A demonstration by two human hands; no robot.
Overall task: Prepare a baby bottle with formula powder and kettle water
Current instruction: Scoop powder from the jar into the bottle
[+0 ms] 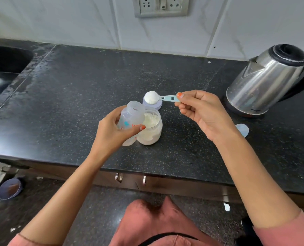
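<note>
Pale-blue scoop (168, 98) pinched at handle end by right hand (201, 112), heaped powder held level. Baby bottle (132, 116) gripped by left hand (112, 134), tilted, open mouth turned toward scoop, just beside open formula jar (153, 130), probably so spills are caught. Kettle (268, 80) parked well right, for later.

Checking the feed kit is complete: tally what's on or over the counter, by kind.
kettle: 1
bottle: 1
powder jar: 1
scoop: 1
lids: 2 (lilac lid, pale blue lid)
total: 6
</note>
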